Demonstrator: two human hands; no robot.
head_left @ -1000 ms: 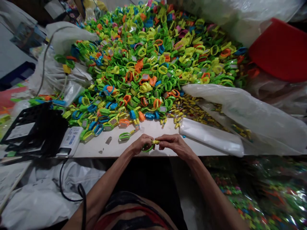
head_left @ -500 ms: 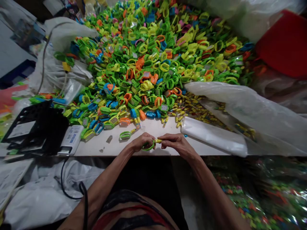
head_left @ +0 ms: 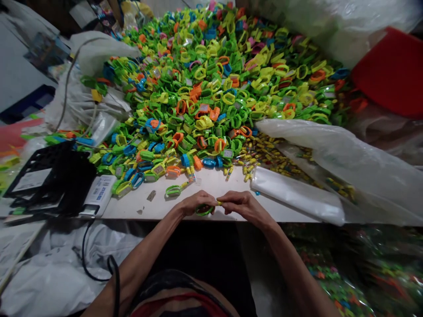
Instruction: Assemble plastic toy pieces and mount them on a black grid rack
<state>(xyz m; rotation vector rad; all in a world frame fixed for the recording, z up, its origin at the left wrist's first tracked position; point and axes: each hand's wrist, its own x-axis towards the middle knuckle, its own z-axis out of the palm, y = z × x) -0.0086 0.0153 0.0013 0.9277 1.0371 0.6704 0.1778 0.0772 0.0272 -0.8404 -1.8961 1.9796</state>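
My left hand (head_left: 197,202) is closed around a green toy watch (head_left: 204,210), whose looped band hangs below the fingers at the table's front edge. Facing it, my right hand (head_left: 238,204) pinches a small yellow tube-like piece (head_left: 219,203) between thumb and fingertips. The yellow piece lies between the two hands, close to the left fingertips; whether it touches the watch is hidden. Just beyond the left hand, another green toy watch (head_left: 173,190) rests on the white table (head_left: 211,178) beside more yellow pieces (head_left: 190,174).
A large heap of coloured toy watches (head_left: 205,97) covers the back. At right are a pile of small yellow pieces (head_left: 271,152), a roll of clear plastic bags (head_left: 294,193) and a red scoop-like object (head_left: 390,72). Black trays (head_left: 49,176) and a white device (head_left: 99,193) stand left.
The hands have come slightly closer together, and less of the yellow piece shows between them. The green watch has tilted under the left hand. The whole view has shifted a little.
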